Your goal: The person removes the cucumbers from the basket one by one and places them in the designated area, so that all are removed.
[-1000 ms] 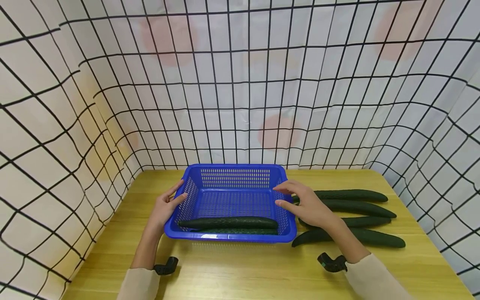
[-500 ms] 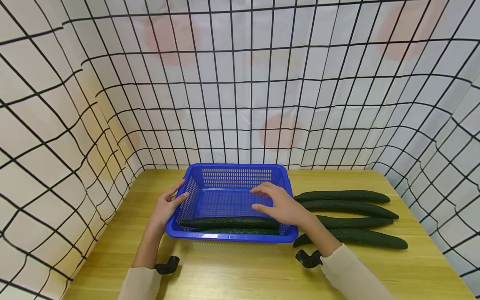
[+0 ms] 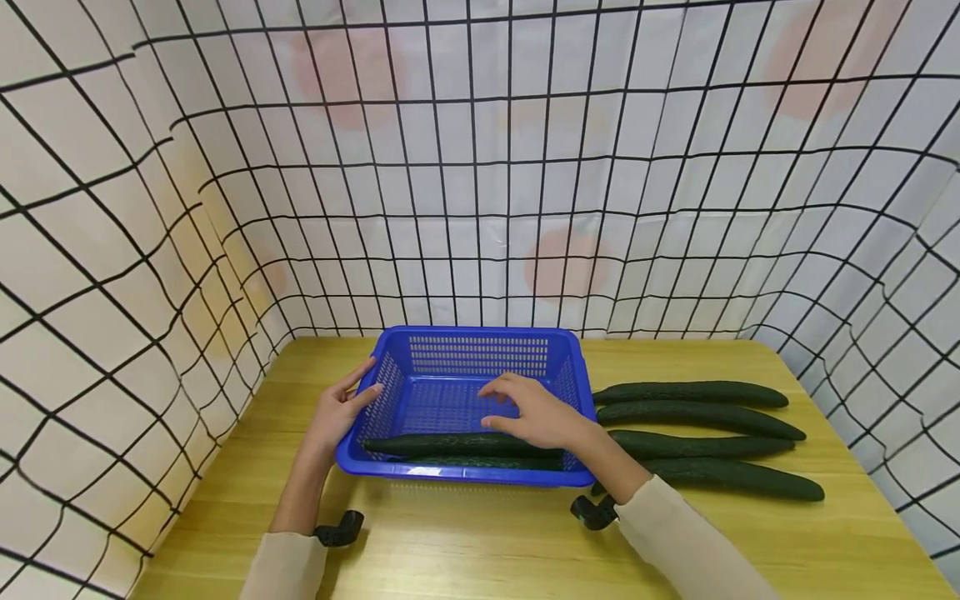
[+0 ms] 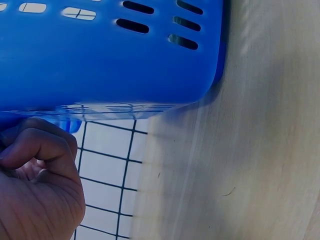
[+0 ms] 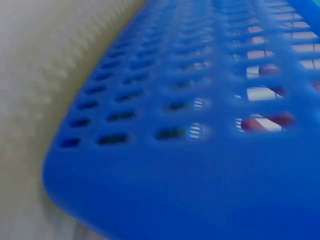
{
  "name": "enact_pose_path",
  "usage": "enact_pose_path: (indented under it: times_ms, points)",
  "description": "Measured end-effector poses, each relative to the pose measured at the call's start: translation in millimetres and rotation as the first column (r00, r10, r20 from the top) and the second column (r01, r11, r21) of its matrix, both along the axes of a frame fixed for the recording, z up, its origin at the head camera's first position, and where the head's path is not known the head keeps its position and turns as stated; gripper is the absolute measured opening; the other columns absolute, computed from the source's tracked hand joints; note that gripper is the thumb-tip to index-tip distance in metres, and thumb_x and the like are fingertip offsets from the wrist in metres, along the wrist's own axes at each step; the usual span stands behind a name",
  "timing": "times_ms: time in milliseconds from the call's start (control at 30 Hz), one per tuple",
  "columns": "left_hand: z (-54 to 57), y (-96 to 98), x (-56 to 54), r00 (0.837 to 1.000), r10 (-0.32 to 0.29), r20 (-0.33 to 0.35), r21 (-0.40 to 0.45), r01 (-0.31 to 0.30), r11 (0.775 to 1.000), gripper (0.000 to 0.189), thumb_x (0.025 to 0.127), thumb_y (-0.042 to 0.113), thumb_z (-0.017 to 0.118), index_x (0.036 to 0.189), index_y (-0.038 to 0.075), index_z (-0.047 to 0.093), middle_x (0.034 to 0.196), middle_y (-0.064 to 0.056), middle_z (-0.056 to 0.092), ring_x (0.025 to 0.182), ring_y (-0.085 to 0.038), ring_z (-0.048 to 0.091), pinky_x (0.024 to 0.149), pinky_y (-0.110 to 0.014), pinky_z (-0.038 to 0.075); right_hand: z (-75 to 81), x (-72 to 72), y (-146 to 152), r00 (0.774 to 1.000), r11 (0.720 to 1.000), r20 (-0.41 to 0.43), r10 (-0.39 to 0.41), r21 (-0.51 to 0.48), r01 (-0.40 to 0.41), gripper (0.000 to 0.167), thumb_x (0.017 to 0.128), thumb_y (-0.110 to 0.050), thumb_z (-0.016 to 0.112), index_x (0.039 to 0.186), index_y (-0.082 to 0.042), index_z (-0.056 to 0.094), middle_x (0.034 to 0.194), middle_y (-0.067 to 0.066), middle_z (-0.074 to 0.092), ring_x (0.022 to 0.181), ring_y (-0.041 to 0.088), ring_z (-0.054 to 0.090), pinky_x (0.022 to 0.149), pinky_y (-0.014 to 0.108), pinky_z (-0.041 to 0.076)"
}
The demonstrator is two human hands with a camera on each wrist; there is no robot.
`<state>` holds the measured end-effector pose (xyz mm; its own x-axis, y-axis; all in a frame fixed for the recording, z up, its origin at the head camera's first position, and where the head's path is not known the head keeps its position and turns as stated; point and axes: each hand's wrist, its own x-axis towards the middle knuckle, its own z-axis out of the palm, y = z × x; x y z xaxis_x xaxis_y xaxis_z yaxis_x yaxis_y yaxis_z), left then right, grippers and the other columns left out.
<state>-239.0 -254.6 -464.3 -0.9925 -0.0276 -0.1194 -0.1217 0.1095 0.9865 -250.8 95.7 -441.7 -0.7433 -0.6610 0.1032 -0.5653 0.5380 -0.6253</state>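
Note:
A blue plastic basket point(image 3: 480, 473) with slotted walls stands on the table. My left hand point(image 3: 335, 414) holds its left rim, thumb reaching over to the inside; in the left wrist view the curled fingers of that left hand point(image 4: 45, 175) are at the basket wall point(image 4: 110, 70). Along the basket's front wall lie two dark green cucumbers, the upper cucumber point(image 3: 442, 444) and a partly hidden cucumber point(image 3: 480, 462). Over the basket, my right hand point(image 3: 536, 414) is loosely curved with nothing in it. The right wrist view shows mostly the basket's slotted wall point(image 5: 200, 175).
To the right of the basket several more cucumbers lie side by side, among them the rear cucumber point(image 3: 697, 392) and the front cucumber point(image 3: 750, 480); my right forearm crosses in front of some. A grid-patterned cloth point(image 3: 480, 192) hangs behind and beside the wooden table point(image 3: 450, 542).
My right hand has moved left from the basket's right rim to over its interior. My left hand stays on the left rim. The view has shifted slightly.

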Motion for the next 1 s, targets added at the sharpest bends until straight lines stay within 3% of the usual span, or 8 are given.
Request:
enact_pose_path:
  times_ms: [133,433,800,1000]
  points:
    - [1.1,2.6,-1.2,1.0,0.002,-0.003,-0.007,-0.002,1.0,0.062,0.1,0.034,0.07,0.156,0.033,0.046,0.134,-0.03,0.064,0.087,-0.026,0.076,0.072,-0.039,0.065,-4.1,0.9,-0.4,1.0,0.999,-0.018,0.024,0.047,-0.023,0.043,0.101,-0.034,0.067,0.136,-0.008,0.063,0.134,0.011,0.063,0.121,0.031,0.062,0.101,0.048,0.055]
    - [2.1,1.3,-0.3,1.0,-0.001,0.001,0.013,0.001,1.0,0.061,0.101,0.033,0.068,0.157,0.032,0.044,0.143,-0.028,0.058,0.093,-0.026,0.075,0.074,-0.039,0.065,-5.5,4.9,-3.7,0.999,0.988,0.002,0.047,0.147,-0.047,0.048,0.1,-0.033,0.07,0.139,-0.007,0.062,0.134,0.013,0.064,0.121,0.03,0.063,0.102,0.047,0.054]
    - [0.2,-1.0,-1.3,1.0,0.0,-0.001,-0.012,0.0,1.0,0.063,0.099,0.036,0.07,0.157,0.033,0.045,0.143,-0.027,0.059,0.095,-0.026,0.075,0.075,-0.038,0.065,-8.7,5.8,-7.0,0.991,0.944,0.109,0.077,0.312,-0.107,0.052,0.101,-0.037,0.067,0.145,-0.01,0.058,0.138,0.009,0.067,0.128,0.025,0.063,0.106,0.043,0.054]
    - [0.5,0.4,-0.7,1.0,-0.001,0.011,-0.027,0.001,1.0,0.062,0.101,0.034,0.068,0.157,0.034,0.043,0.146,-0.025,0.057,0.1,-0.028,0.074,0.078,-0.039,0.065,-9.3,4.9,-8.4,0.99,0.926,0.106,0.092,0.357,-0.124,0.053,0.102,-0.04,0.065,0.144,-0.008,0.059,0.14,0.009,0.066,0.135,0.027,0.058,0.112,0.044,0.049]
